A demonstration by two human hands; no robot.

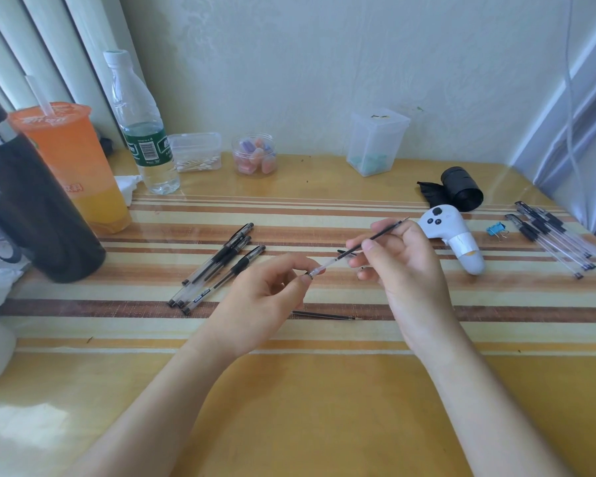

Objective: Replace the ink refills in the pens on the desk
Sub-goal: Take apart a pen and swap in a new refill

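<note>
Head view: above a striped counter (324,407), the left hand (265,294) pinches the clear lower end of a thin ink refill (334,260) while the right hand (403,266) pinches its dark middle, with a spare refill (324,315) lying just below and pens (217,270) to the left.

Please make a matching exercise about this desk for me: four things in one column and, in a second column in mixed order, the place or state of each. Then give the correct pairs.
Things
1. orange drink cup
2. blue binder clip
3. held refill
4. loose refill

Places or states
A. lying alone on the desk, nearest the person
B. beside the pens at the right
C. far left, with a straw
D. pinched by the left hand and the right hand

Pairs: 1-C, 2-B, 3-D, 4-A
</note>
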